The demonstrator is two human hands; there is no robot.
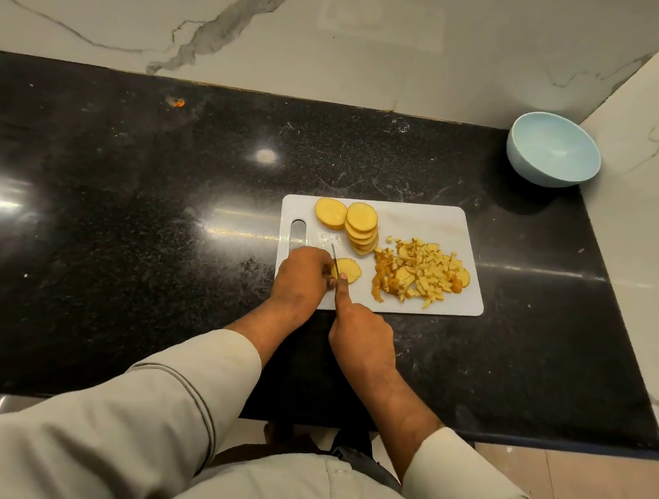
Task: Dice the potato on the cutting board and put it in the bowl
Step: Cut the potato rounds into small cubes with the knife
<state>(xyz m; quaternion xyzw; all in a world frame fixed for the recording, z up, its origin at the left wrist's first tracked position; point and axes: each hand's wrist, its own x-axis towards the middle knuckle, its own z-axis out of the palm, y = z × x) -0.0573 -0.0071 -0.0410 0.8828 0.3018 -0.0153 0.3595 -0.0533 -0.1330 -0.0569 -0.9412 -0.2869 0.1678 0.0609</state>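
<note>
Yellow dice (423, 272) heaped at three o'clock; left hand (303, 276) fingers pinching one slice (348, 269), right hand (361, 336) curled round knife (334, 254). Stack (362, 228) uncut, bowl (554, 149) unfilled.

A single wide-angle view looked forward and steeply down from the person's head, close above their own chest and sleeves, which filled the bottom of the picture. It faced the dark counter (130, 198) and the marble wall behind it, whose lines bowed with the lens. The cutting board (418, 220) sat a little right of centre at arm's reach, with the left hand (301, 274) and right hand (361, 334) just below it. The bowl (553, 155) stood far off at the upper right, in the corner by a side wall. Floor tiles showed at the lower right.
</note>
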